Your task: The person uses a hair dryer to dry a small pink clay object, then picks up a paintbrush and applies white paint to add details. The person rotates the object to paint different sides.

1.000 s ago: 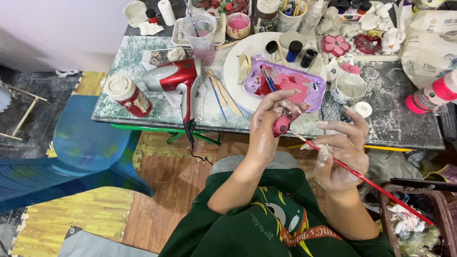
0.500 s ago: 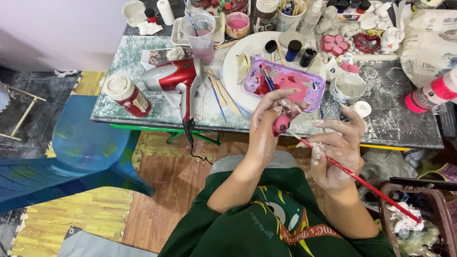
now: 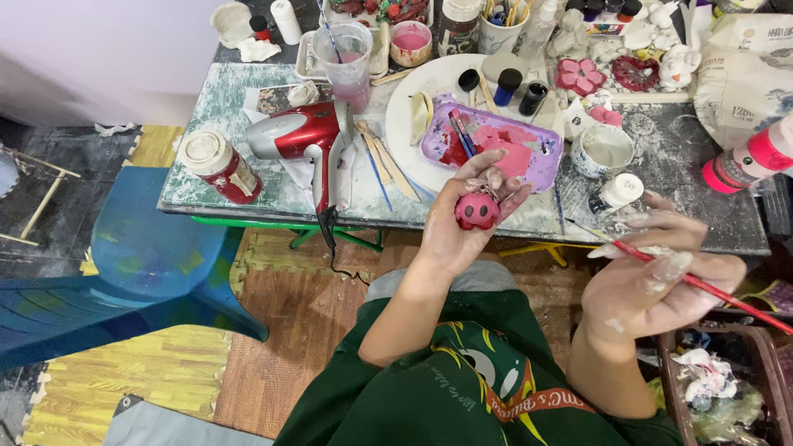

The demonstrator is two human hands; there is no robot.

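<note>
Head view: our left hand [image 3: 462,227] cups a pink figurine [image 3: 477,211], fingers curled round it. Our right hand [image 3: 652,277] pinches a red brush [image 3: 702,285], its tip angled leftward toward the figurine, well apart.

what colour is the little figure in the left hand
Pink with two dark eye spots; the figure sits in the left hand, clearest in the head view.

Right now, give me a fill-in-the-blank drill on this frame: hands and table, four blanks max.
1. The left hand holds a small ____ figurine with dark eye spots.
2. The right hand holds a red-handled ____.
3. The hair dryer on the table is silver and ____.
4. The purple palette rests on a round ____ plate.

Missing words: pink; paintbrush; red; white
</note>
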